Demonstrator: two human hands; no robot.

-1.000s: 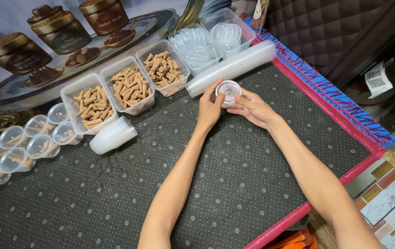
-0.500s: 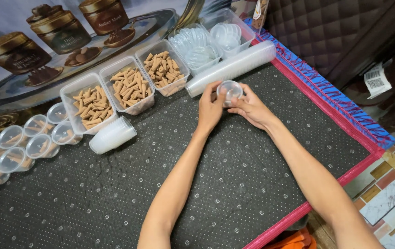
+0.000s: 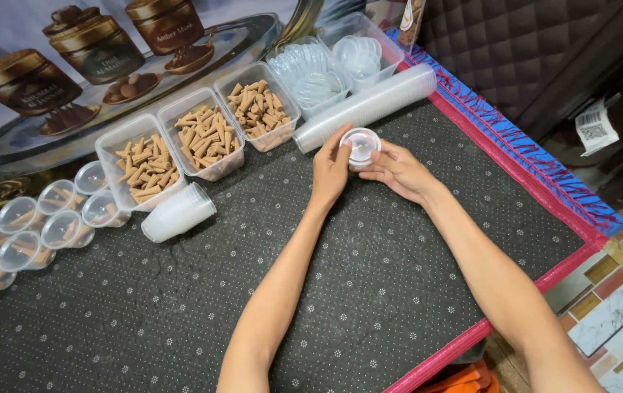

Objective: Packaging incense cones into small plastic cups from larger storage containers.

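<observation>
Both hands, left hand (image 3: 331,169) and right hand (image 3: 397,171), are tilting the small clear cup (image 3: 362,145) upright, fingers pinching it loosely, risking dropping it onto the surface (image 3: 370,291).

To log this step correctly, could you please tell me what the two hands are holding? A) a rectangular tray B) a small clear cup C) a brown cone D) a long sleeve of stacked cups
B: the left hand and right hand together grip a small clear cup above the mat.
</observation>
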